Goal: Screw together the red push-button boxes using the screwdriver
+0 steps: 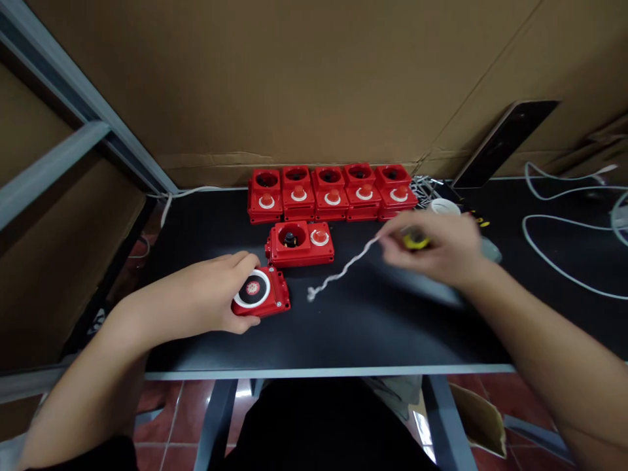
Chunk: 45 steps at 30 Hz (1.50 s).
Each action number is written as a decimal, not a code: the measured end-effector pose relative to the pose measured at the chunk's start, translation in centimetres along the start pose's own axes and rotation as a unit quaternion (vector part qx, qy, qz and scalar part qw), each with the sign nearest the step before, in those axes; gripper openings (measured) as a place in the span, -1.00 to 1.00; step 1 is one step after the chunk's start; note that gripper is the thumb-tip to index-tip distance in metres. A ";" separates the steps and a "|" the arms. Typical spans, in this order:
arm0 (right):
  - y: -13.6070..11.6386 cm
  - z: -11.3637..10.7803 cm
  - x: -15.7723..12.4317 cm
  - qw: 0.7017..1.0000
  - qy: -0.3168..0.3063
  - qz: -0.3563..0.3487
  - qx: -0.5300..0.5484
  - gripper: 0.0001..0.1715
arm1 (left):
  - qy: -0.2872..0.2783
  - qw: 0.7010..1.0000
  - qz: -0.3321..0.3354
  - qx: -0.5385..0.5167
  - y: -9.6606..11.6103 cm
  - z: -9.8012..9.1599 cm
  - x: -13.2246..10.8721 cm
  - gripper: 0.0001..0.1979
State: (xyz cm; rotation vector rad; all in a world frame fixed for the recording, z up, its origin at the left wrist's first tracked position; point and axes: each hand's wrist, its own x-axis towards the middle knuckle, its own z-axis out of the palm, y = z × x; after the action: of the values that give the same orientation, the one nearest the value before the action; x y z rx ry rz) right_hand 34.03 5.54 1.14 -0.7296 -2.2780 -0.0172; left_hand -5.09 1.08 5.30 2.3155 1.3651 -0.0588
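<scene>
On the black table [343, 327], left hand [206, 297] at 8 o'clock, fingers curled around a red box [262, 293]. Right hand [436, 248] at 2 o'clock, blurred, fingertips pinching a white cord [341, 271]; a yellow object [416, 241] sits in its grip.

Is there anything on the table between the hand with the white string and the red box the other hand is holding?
Only the white string itself dangles from the right hand over bare table; nothing else separates it from the red box.
</scene>
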 end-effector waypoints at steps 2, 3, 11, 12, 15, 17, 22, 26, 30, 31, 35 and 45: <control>2.0 -1.7 0.5 0.983 0.167 0.051 -0.065 -0.80 | -0.034 0.999 -0.006 0.002 0.1 -0.1 0.1 -0.61; 3.2 -2.3 0.7 0.973 0.207 0.066 -0.078 -0.79 | -0.045 0.999 -0.010 0.002 0.2 -0.1 0.1 -0.62; 14.9 -3.2 -0.6 0.849 0.490 0.191 0.050 -0.73 | -0.046 0.999 -0.015 -0.001 0.6 -0.4 -0.1 -0.65; 15.8 -3.2 -0.9 0.841 0.491 0.219 0.063 -0.72 | -0.045 0.999 -0.015 -0.001 0.6 -0.5 -0.1 -0.66; 16.9 -3.1 -1.4 0.836 0.454 0.293 0.094 -0.70 | -0.039 0.999 -0.011 0.001 0.4 -0.4 0.0 -0.68; 16.9 -2.9 -1.6 0.835 0.441 0.313 0.102 -0.72 | -0.032 0.999 -0.002 0.003 0.2 -0.2 0.0 -0.68; 16.6 -2.7 -1.6 0.833 0.419 0.340 0.118 -0.75 | -0.016 1.000 0.011 -0.004 -0.2 -0.1 0.0 -0.69; 16.8 -2.5 -1.6 0.834 0.386 0.374 0.124 -0.81 | -0.021 1.000 0.010 -0.009 -0.1 -0.2 -0.1 -0.69; 17.1 -2.6 -1.7 0.828 0.331 0.433 0.132 -0.75 | -0.032 0.999 0.004 0.000 0.0 -0.3 -0.1 -0.69; 17.2 -2.7 -1.8 0.826 0.320 0.445 0.133 -0.69 | -0.034 0.999 0.004 0.000 0.0 -0.3 -0.1 -0.69; 17.0 -4.2 -1.9 0.825 0.309 0.454 0.136 -0.57 | -0.039 0.999 -0.003 0.001 -0.1 -0.3 0.0 -0.68; 8.0 -2.7 0.2 0.879 0.118 0.348 0.303 -0.50 | -0.022 0.999 0.024 -0.001 2.1 0.3 1.2 -0.56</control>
State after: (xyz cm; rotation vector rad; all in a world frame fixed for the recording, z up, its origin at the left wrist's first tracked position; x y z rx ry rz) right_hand 39.75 11.77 1.69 -1.0718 -1.5357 0.8571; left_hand -2.61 1.10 5.43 2.3296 1.2875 -0.0933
